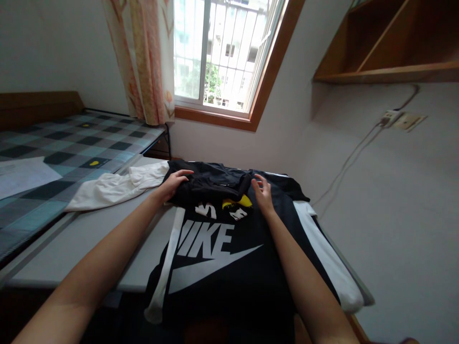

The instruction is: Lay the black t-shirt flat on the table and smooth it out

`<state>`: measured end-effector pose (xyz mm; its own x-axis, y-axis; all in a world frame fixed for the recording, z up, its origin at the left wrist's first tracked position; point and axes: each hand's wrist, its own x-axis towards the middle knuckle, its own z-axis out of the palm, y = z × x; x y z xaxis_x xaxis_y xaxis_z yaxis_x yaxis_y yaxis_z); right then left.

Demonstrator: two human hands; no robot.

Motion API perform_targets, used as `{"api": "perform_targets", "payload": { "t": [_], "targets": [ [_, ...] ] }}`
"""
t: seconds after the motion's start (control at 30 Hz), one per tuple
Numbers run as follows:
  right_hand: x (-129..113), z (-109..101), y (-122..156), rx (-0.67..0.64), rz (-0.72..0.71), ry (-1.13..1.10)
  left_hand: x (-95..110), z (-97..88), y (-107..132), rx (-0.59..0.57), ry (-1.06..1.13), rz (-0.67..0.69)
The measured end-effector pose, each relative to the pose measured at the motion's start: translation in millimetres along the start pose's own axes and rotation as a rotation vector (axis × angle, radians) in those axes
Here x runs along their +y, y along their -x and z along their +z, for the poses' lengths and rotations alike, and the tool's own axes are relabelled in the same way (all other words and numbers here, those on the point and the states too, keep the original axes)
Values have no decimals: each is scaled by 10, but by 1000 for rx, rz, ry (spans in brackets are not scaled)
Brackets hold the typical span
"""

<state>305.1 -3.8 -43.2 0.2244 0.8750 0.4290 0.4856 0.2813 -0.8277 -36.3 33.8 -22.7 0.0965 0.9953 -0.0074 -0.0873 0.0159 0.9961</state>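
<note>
A black hoodie point(229, 267) with white NIKE lettering, a white swoosh and white side stripes lies spread in front of me. Its hood end is at the far side, with black fabric bunched there and a yellow patch point(236, 202) below it. My left hand point(175, 184) rests on the left edge of the bunched fabric, fingers stretched out flat. Close to the right edge of the hood, my right hand point(263, 192) has its fingers apart and slightly curved, touching or nearly touching the cloth. A white sleeve point(118, 186) stretches off to the left; another white part hangs right.
The hoodie lies on a pale tabletop point(143, 239). To the left is a bed with a checked mattress point(107, 143) and a paper sheet point(25, 174). A curtained window point(222, 57) is ahead. Wooden shelves point(387, 71) and a wall socket with cables point(390, 118) are on the right.
</note>
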Motion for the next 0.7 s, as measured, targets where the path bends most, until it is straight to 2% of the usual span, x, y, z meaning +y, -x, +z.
{"api": "perform_targets", "payload": {
  "t": [0.1,0.2,0.3,0.37,0.43,0.5,0.57,0.63,0.7],
  "targets": [
    [-67,123,102,-84,50,90,3,-21,20,-118,-207,40],
    [-72,196,138,-154,54,136,-6,-85,31,-179,-395,161],
    [-42,150,81,-72,54,140,-9,-163,47,-218,-500,216],
    [-46,55,7,5,34,146,42,-231,54,-238,-534,182],
    [-99,-81,-94,52,-1,142,176,-326,51,-247,-562,132],
    [-207,-242,-229,73,-49,111,403,-433,40,-174,-593,137],
    [-364,-400,-404,116,-98,25,696,-505,36,27,-585,234],
    [-553,-519,-598,187,-85,-161,993,-494,64,208,-464,341],
    [-744,-576,-759,189,-56,-352,1229,-402,136,272,-237,360]
  ]
}}
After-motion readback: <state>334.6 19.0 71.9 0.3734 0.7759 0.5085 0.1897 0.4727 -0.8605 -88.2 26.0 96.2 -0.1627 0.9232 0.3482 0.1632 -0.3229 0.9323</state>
